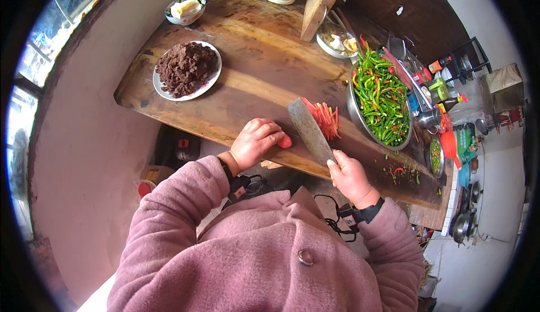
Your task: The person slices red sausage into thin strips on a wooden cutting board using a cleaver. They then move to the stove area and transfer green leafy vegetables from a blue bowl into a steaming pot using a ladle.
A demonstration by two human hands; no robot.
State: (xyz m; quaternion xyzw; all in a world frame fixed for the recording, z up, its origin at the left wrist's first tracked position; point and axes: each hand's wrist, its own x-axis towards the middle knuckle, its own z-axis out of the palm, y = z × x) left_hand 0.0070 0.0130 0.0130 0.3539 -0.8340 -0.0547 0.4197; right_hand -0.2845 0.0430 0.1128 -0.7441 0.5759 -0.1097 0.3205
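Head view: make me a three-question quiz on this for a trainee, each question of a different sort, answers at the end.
1. Multiple choice: what does the right-hand grip hold?
A) a plate
B) a knife
C) a bottle
2. True or false: the left-hand grip is on the plate of brown food.
3. Fill in the blank: the green and red peppers are heaped in a metal ____.

Key:
1. B
2. False; it is on a red piece of food at the table's near edge.
3. bowl
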